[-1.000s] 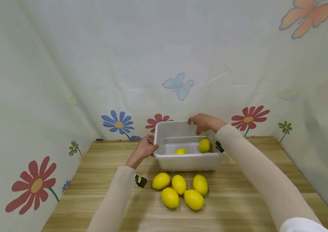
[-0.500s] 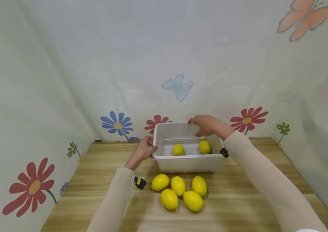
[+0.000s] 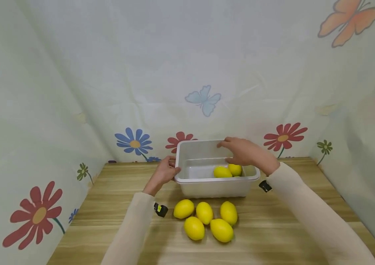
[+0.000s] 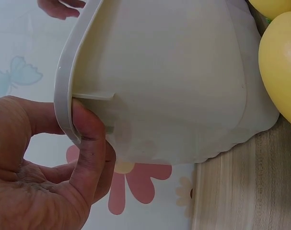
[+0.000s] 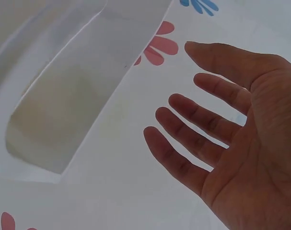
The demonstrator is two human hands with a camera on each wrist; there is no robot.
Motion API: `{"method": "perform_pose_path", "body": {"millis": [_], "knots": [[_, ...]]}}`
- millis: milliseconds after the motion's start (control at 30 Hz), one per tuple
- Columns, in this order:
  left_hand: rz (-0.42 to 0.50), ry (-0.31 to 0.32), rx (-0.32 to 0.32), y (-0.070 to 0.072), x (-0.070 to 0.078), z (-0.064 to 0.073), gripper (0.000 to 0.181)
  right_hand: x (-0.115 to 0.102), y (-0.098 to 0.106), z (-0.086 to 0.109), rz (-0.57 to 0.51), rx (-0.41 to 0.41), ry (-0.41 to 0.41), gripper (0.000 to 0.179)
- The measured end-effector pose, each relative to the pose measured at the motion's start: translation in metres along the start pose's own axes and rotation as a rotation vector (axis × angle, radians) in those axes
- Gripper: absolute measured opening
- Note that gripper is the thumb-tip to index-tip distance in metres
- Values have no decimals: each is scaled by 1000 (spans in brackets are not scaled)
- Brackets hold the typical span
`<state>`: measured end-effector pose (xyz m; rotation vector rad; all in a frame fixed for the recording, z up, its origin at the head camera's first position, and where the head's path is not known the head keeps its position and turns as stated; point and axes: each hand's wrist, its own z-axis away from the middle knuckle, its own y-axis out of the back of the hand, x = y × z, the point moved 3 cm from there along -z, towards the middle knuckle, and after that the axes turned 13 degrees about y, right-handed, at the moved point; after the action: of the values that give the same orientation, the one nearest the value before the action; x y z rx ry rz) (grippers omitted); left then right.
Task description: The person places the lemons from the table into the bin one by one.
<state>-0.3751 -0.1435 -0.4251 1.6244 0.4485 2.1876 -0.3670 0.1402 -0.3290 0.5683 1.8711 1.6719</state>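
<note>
A white plastic box (image 3: 214,187) sits on the wooden table. Its left rim is pinched between the thumb and curled fingers of my left hand (image 3: 165,171); the left wrist view shows this hand (image 4: 64,158) close up on the rim (image 4: 64,91). Over the box's right end is my right hand (image 3: 245,151), fingers spread, holding nothing. In the right wrist view the hand (image 5: 241,129) appears apart from the box (image 5: 83,91). Inside, a lemon (image 3: 222,172) lies against another lemon (image 3: 235,169), which is partly hidden under the right hand.
Several lemons (image 3: 194,228) lie grouped on the table (image 3: 273,235) in front of the box. Behind the box hangs a pale curtain (image 3: 154,92) printed with flowers and butterflies. More curtain closes off both sides.
My right hand has moved right and slightly down. A lemon in the box has shifted right, up against the other. My left hand stays on the rim.
</note>
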Motion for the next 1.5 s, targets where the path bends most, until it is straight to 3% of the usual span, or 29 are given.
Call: {"method": "perform_pose_path", "body": {"millis": [467,933,1500], "knots": [[-8,-35,1,2,1,1,50,-31,-1,28,64,99,125,51],[-19,-19,1,5,3,-2,51,-58,-1,50,109,190,236,49],[-4,-11,-15,2,0,-1,50,-75,-44,79,62,133,308,43]]}}
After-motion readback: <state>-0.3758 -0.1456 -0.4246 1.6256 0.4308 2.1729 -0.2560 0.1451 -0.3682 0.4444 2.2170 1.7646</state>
